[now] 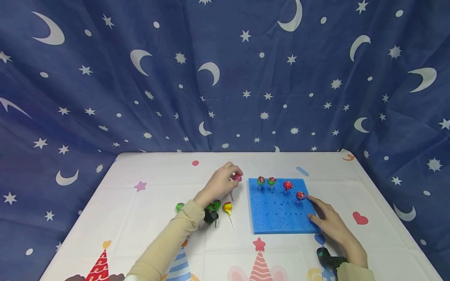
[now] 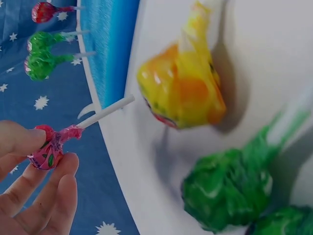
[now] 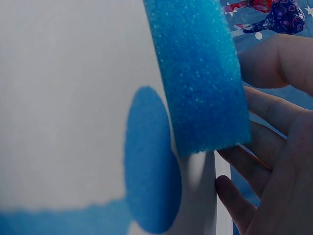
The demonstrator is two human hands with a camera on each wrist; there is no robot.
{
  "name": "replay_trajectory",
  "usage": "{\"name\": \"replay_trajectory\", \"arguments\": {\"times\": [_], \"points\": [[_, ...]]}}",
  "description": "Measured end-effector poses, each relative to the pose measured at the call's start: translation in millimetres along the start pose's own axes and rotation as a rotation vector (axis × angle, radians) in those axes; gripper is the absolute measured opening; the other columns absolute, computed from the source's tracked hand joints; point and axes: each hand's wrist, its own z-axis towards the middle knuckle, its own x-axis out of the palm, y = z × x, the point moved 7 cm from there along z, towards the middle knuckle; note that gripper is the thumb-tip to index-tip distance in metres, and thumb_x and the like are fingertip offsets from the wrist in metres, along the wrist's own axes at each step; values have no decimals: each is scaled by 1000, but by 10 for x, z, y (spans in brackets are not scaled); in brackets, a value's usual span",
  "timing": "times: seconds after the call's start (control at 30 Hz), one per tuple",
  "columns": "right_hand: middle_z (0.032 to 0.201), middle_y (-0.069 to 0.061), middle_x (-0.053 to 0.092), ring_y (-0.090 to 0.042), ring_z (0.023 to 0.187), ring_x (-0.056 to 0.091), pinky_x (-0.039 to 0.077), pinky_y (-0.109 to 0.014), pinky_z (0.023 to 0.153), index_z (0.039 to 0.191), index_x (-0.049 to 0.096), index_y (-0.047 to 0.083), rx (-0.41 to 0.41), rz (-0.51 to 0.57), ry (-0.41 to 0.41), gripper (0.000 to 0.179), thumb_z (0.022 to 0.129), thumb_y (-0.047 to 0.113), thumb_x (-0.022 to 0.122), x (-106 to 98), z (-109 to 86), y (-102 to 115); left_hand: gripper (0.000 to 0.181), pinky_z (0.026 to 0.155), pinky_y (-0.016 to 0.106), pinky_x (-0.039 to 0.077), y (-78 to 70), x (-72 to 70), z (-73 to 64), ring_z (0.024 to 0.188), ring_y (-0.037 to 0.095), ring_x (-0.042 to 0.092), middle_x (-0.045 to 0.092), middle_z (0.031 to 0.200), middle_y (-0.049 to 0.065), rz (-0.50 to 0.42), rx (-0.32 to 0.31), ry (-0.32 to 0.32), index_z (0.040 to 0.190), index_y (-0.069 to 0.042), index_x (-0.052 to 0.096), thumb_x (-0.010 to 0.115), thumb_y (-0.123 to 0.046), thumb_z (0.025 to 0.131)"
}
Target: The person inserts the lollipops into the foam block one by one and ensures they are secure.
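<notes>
My left hand (image 1: 219, 183) pinches a pink-wrapped lollipop (image 2: 50, 152) by its candy head, left of a blue foam board (image 1: 277, 218). Its white stick is bare and, in the head view, points down. Against the board's right edge rests my right hand (image 1: 332, 222), fingers spread and loosely extended. Upright in the board are two red-and-green lollipops (image 1: 261, 180), a red lollipop (image 1: 288, 185) and one in red and purple wrapping (image 1: 300, 196). Rows of small holes mark the foam.
Near my left forearm lie a yellow lollipop (image 1: 227, 208) and several green lollipops (image 2: 227, 188), partly hidden by the sleeve and wrist camera. A white cloth with party prints covers the table (image 1: 123, 218). Behind hangs a dark blue curtain (image 1: 239, 58) with moons and stars.
</notes>
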Motion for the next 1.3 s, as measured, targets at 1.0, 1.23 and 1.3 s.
{"name": "replay_trajectory", "arguments": {"times": [1.0,1.23,1.3], "points": [[151,-29,29,-58,135,22,23,-75,99,149,30,8,0,-16,6,65,94,29,57,4,5,2,23,80,25,53,-643,216,-126,94,13,62,58,107,0,-167,155,-95,108,-11,67,68,-7,85],[150,-30,29,-58,135,23,23,-75,99,149,30,8,-15,-16,-2,65,93,28,57,-10,5,7,25,82,21,52,-770,308,-98,96,13,61,60,109,1,-185,175,-94,111,-11,66,68,-8,86],[150,-30,29,-58,135,23,23,-75,99,149,31,8,-16,-16,-5,64,93,27,57,-14,1,9,25,82,21,52,-807,332,-90,96,12,61,60,110,0,-185,185,-96,111,-11,66,68,-9,86]]}}
